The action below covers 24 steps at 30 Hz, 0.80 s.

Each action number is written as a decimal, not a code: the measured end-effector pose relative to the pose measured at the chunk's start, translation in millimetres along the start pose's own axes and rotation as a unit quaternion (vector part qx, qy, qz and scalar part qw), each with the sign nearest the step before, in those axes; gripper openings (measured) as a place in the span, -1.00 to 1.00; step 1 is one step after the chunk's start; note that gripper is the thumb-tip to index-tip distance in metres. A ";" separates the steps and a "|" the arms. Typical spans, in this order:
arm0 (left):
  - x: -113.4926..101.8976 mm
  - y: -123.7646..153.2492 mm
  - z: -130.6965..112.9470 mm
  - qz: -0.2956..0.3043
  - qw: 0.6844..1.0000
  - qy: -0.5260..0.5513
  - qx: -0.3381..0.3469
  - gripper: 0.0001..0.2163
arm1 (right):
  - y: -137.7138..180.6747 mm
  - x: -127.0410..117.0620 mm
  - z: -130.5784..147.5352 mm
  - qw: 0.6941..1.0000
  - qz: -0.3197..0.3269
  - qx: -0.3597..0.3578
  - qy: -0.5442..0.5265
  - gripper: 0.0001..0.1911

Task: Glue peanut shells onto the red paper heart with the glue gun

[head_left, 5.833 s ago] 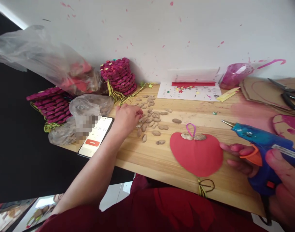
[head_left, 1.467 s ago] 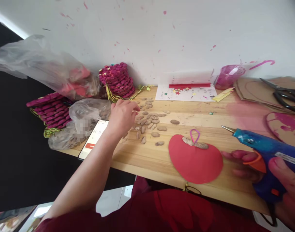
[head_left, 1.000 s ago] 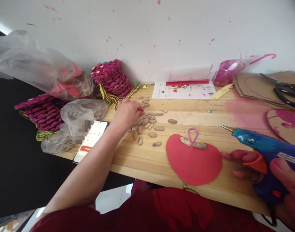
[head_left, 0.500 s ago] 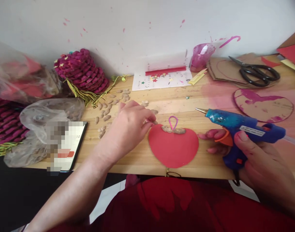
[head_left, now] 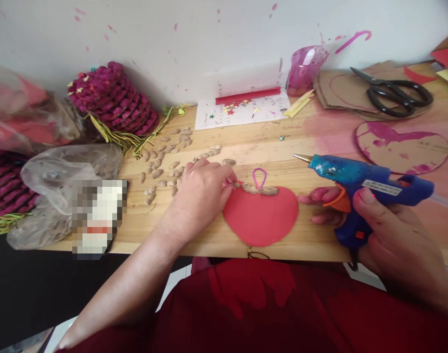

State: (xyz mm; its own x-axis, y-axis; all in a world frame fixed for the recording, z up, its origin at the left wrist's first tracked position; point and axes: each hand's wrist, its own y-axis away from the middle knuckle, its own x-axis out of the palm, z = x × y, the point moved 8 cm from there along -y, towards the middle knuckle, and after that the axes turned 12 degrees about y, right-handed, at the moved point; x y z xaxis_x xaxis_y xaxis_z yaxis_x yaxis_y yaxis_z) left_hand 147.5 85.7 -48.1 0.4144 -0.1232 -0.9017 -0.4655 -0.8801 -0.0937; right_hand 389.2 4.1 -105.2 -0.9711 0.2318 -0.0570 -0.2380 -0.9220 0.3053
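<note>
Left hand (head_left: 205, 198) pinches a peanut (head_left: 236, 185) at the upper-left edge of the red heart (head_left: 261, 220), which lies on the tabletop between the hands; right hand (head_left: 400, 240) grips the glue gun (head_left: 347, 169) by its handle. Peanut looks light, rough, crushable: pinch its sides gently. Heart seems thin, light; best held by the rim.

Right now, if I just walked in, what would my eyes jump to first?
Probably the flat red heart shape near the front edge of the pale wooden table, with two brown peanuts along its top and a thin purple loop above them. Next, the shiny blue glue gun in the right hand, to the heart's right. Then the bumpy magenta bundle at the back left, by the pink-spattered white wall.
</note>
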 end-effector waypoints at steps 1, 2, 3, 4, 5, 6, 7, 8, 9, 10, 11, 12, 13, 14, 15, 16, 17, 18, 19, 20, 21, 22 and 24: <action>0.2 0.3 0.0 -0.003 1.000 0.003 0.003 -0.88 | 0.1 -0.1 -0.2 1.000 0.000 0.002 0.005 -0.68; 0.4 0.5 0.0 -0.005 1.000 0.006 0.006 -0.87 | 0.3 0.0 0.2 1.000 0.000 0.001 0.007 -0.68; 0.4 0.8 0.3 -0.008 1.000 0.010 0.008 -0.87 | 0.4 0.1 1.1 1.000 -0.001 -0.002 0.006 -0.67; 0.2 1.1 0.6 -0.011 1.000 0.013 0.011 -0.87 | 0.7 0.4 2.1 1.000 -0.002 -0.005 0.005 -0.67; 0.0 1.3 0.8 -0.013 1.000 0.014 0.013 -0.87 | 0.9 0.8 2.7 1.000 -0.001 -0.008 0.005 -0.67; -0.1 1.4 0.9 -0.015 1.000 0.015 0.015 -0.87 | 1.2 1.0 2.9 1.000 0.000 -0.008 0.006 -0.66; -0.1 1.5 0.9 -0.016 1.000 0.014 0.016 -0.88 | 1.4 0.8 2.6 1.000 0.000 -0.008 0.009 -0.66; 0.0 1.5 0.8 -0.017 1.000 0.013 0.017 -0.88 | 1.6 0.5 1.7 1.000 0.001 -0.004 0.013 -0.66; 0.4 1.4 0.6 -0.016 1.000 0.014 0.018 -0.88 | 1.7 -0.2 0.5 1.000 0.000 -0.001 0.017 -0.66; 0.8 1.3 0.4 -0.016 1.000 0.016 0.018 -0.89 | 1.8 -0.8 -0.7 1.000 0.001 0.002 0.020 -0.66; 1.2 1.3 0.3 -0.017 1.000 0.020 0.017 -0.89 | 1.7 -1.2 -1.5 1.000 0.001 0.004 0.022 -0.67; 1.2 1.3 0.3 -0.018 0.999 0.024 0.016 -0.88 | 1.4 -1.5 -1.7 1.000 0.000 0.003 0.024 -0.67; 0.8 1.3 0.6 -0.020 0.999 0.028 0.015 -0.87 | 1.1 -1.3 -1.3 1.000 0.001 0.000 0.026 -0.66; -0.2 1.3 1.1 -0.023 0.999 0.032 0.015 -0.86 | 0.8 -0.9 -0.6 1.000 0.001 -0.003 0.026 -0.66; -2.2 1.3 2.1 -0.027 0.999 0.036 0.015 -0.85 | 0.5 -0.6 0.2 1.000 0.000 -0.006 0.026 -0.66; -5.1 1.2 3.6 -0.034 0.999 0.039 0.014 -0.86 | 0.3 -0.5 0.8 1.000 -0.002 -0.007 0.026 -0.65; -8.8 1.0 5.6 -0.043 0.998 0.038 0.011 -0.88 | 0.1 -0.6 0.8 1.000 -0.005 -0.006 0.026 -0.65; -13.1 0.8 8.1 -0.053 0.998 0.035 0.005 -0.90 | 0.1 -0.9 0.4 1.000 -0.006 -0.004 0.027 -0.65; -17.2 0.5 10.8 -0.061 0.998 0.028 -0.003 -0.89 | 0.1 -1.4 -0.3 1.000 -0.008 -0.001 0.027 -0.65; -20.4 0.0 13.0 -0.065 0.998 0.019 -0.010 -0.85 | 0.2 -1.9 -1.1 1.000 -0.008 0.000 0.028 -0.65; -22.5 -0.4 14.3 -0.066 0.998 0.012 -0.014 -0.82 | 0.3 -2.1 -2.0 1.000 -0.005 0.001 0.028 -0.66; -23.3 -0.9 14.5 -0.063 0.998 0.010 -0.013 -0.81 | 0.4 -2.3 -2.9 1.000 -0.001 0.002 0.027 -0.67; -22.3 -1.4 12.2 -0.057 0.998 0.021 -0.001 -0.85 | 0.7 -2.8 -4.7 1.000 0.004 0.004 0.025 -0.67</action>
State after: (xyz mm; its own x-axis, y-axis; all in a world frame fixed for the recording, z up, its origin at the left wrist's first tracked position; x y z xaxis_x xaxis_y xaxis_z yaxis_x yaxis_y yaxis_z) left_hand 129.4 95.2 -33.0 0.4963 -0.0406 -0.8672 -0.4111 -0.8908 -0.1936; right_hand 391.7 1.4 -109.4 -0.9728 0.2080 -0.1017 -0.2298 -0.9215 0.3132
